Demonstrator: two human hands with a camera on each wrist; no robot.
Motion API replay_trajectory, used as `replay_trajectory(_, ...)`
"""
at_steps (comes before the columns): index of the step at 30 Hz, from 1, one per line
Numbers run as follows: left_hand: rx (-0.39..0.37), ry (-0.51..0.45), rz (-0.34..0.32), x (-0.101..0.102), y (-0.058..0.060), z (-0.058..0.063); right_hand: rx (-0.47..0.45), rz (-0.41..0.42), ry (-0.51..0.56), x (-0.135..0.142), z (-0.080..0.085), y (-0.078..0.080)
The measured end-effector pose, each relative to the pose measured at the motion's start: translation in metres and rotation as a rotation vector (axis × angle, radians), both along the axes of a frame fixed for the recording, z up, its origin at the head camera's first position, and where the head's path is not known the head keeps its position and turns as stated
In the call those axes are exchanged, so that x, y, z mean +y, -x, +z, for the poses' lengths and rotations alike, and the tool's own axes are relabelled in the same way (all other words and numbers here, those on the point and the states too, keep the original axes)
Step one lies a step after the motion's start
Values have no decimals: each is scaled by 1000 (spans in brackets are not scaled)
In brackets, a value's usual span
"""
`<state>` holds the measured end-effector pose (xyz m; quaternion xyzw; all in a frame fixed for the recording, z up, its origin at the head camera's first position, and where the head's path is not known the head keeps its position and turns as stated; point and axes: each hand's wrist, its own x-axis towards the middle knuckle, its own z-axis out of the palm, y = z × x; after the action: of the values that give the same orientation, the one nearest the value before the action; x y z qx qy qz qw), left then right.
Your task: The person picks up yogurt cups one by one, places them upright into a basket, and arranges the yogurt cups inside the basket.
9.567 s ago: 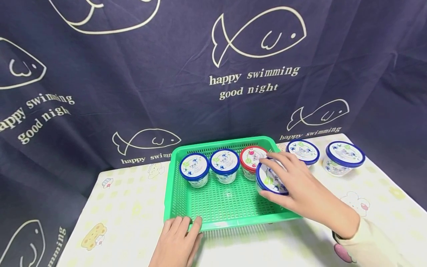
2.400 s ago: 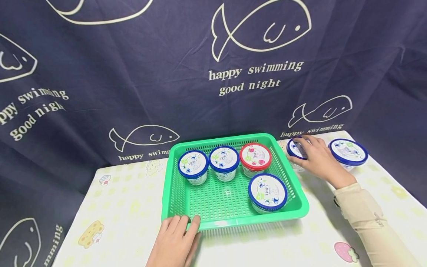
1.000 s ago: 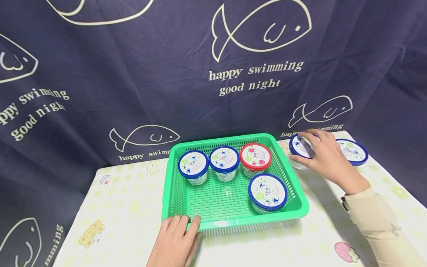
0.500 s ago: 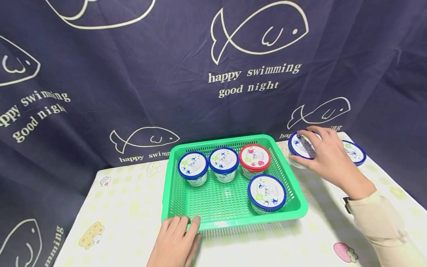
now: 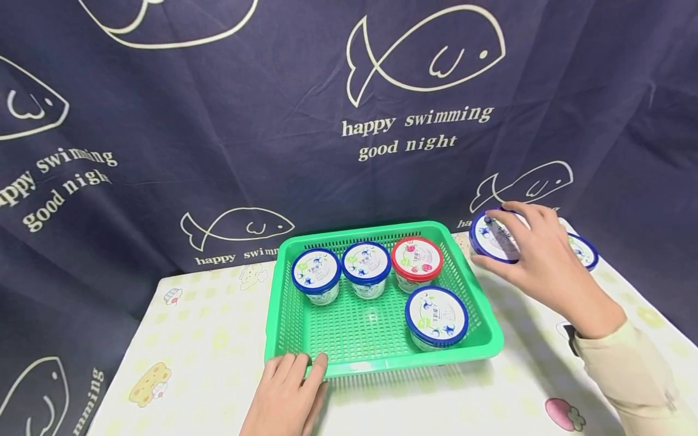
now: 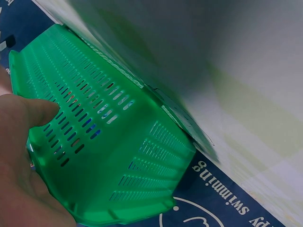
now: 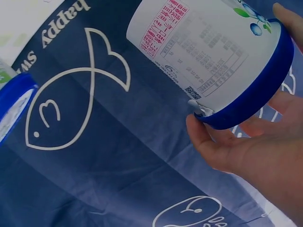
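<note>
My left hand (image 5: 289, 390) holds the near left rim of a green plastic basket (image 5: 376, 365), its thumb against the outer wall in the left wrist view. Inside the basket stand two blue-lidded cups (image 5: 316, 270) (image 5: 366, 264) and a red-lidded cup (image 5: 417, 259) in the back row. Another blue-lidded cup (image 5: 436, 316) stands at the front right. Beyond the basket's right side, my right hand (image 5: 551, 260) grips a blue-lidded cup (image 5: 493, 237) by its lid edge, fingers and thumb on opposite sides. The right wrist view shows this cup's printed white side (image 7: 203, 52).
One more blue-lidded cup (image 5: 584, 251) stands at the right, partly hidden behind my right hand. A patterned cloth (image 5: 207, 351) covers the table. A dark blue fish-print curtain (image 5: 305, 151) hangs right behind the basket.
Earlier my right hand set a blue-lidded cup in the basket's front right, then moved to another cup at the right. That cup now sits slightly higher in view. The left hand stays put.
</note>
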<state>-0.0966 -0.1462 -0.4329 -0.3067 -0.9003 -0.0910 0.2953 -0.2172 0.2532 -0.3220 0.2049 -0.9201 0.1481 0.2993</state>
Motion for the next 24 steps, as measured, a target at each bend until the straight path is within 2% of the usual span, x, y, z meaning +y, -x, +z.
replay_trajectory(7, -16, 10, -4, -1, 0, 0, 25, 34, 6, -10, 6, -6)
replay_trajectory(17, 10, 9, -4, 1, 1, -4, 56, 69, 10, -16, 9, -10)
replay_trajectory(24, 8, 11, -1, -1, 1, -4, 56, 119, -3, -33, 16, -16)
